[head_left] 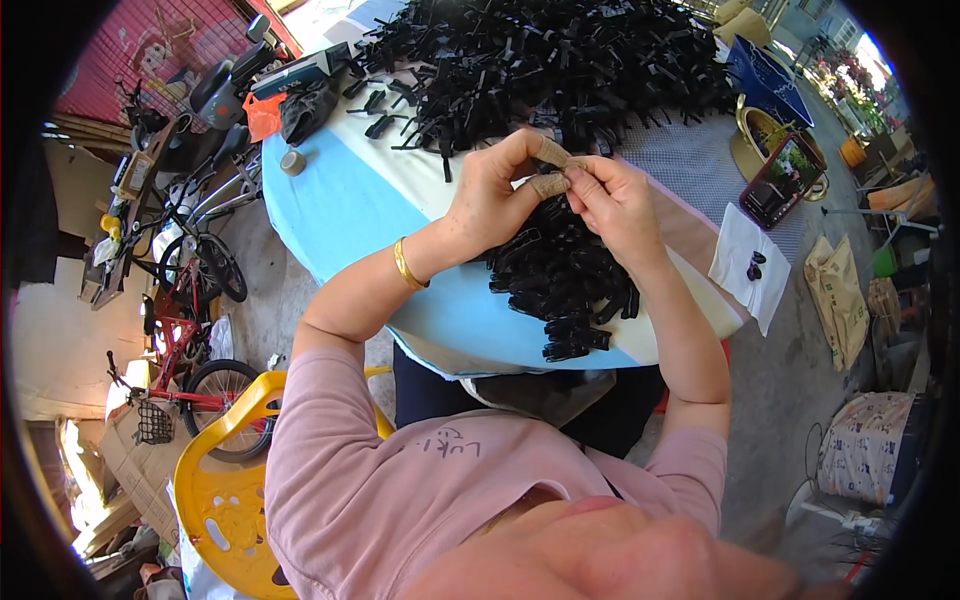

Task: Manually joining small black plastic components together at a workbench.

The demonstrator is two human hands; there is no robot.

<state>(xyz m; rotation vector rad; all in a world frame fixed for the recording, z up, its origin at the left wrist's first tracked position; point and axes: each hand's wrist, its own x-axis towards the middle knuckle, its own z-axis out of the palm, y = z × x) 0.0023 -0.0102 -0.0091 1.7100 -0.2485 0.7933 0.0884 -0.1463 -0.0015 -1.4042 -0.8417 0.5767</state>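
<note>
My left hand [493, 192], with tan tape round its thumb and forefinger and a gold bangle at the wrist, meets my right hand [618, 206] above the table. Both pinch with their fingertips together; whatever lies between them is too small or hidden to make out. Right below them is a bunch of black strap-like pieces [560, 268], seemingly small clips or buckles, reaching toward the near edge. Beyond my hands spreads a much larger heap of similar black pieces [545, 65]. A few strays [380, 124] lie at that heap's left side.
A blue, cream and checked cloth [330, 215] covers the table. A small round tin [292, 162] and an orange bag [264, 117] sit left. At right are a phone [785, 180], a gold pot [748, 150] and white paper [738, 285]. A yellow chair [215, 490] stands left.
</note>
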